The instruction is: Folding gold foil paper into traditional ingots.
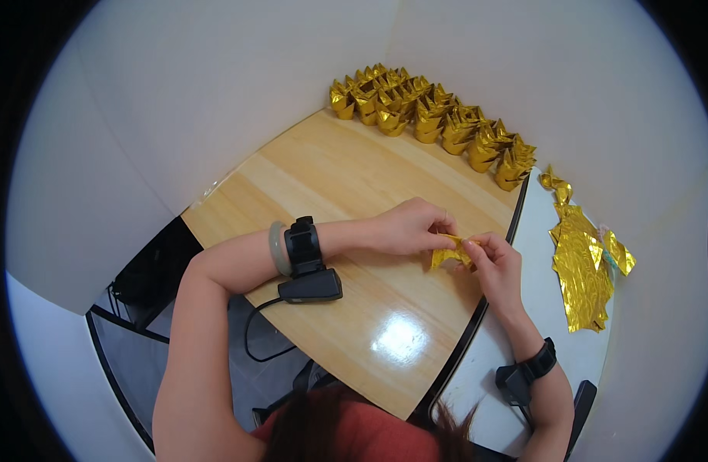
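A small piece of gold foil paper (445, 254) with folded edges is held between my two hands above the wooden table. My left hand (416, 227) pinches its upper left side, fingers curled. On the opposite side, the thumb and fingers of my right hand (494, 262) grip the same piece near the table's right edge. My fingers cover parts of the foil, so its full shape is hidden. Along the back of the table stand several folded gold foil paper shapes (431, 115), nested in rows with pointed tips upward.
The wooden table (323, 173) meets a white surface (523, 331) along a dark edge. Flat gold foil sheets (581, 269) and loose folded pieces (558, 185) lie on the white surface at right. Pale walls (238, 69) rise behind. A black cable (250, 339) hangs from my left wrist device.
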A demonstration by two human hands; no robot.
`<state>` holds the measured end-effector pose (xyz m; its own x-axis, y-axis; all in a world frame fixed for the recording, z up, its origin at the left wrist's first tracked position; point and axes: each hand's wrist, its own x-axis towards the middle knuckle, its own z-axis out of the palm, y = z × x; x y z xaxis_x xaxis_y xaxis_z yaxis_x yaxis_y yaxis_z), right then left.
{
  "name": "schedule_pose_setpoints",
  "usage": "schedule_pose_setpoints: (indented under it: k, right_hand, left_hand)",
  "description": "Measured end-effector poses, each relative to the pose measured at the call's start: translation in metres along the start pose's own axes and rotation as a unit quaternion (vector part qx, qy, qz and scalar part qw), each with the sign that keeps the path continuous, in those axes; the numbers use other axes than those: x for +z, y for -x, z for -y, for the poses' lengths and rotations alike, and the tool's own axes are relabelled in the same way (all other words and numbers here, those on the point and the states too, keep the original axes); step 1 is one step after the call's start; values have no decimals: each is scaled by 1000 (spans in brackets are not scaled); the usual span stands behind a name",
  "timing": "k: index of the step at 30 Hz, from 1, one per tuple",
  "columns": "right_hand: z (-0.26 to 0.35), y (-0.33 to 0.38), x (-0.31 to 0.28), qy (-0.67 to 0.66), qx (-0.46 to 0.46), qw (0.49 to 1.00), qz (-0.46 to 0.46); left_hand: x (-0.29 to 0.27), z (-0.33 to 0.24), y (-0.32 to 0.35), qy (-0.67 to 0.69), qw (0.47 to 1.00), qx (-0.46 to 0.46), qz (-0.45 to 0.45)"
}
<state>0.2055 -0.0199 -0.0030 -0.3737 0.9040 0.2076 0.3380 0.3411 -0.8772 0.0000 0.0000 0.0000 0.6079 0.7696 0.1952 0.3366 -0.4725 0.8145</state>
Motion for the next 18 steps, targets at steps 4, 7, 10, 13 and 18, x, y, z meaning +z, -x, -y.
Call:
schedule_pose_setpoints:
  k: [4,7,10,13,18]
  right_hand:
    - [6,0,-3,-128,63,989,-32]
    - [2,2,-7,-108,60,992,-19]
    - [2,3,-7,-99,50,993,-29]
    - [5,4,-5,-85,49,994,-46]
    - [7,6,-2,-46,34,996,-70]
  left_hand:
    - [-1,1,-1,56,996,8,-71]
    - [2,-5,-2,79,991,1,-108]
    - [4,-8,-1,28,984,58,-167]
    - [4,-8,0,-94,959,136,-230]
    - [6,-8,1,-107,963,131,-210]
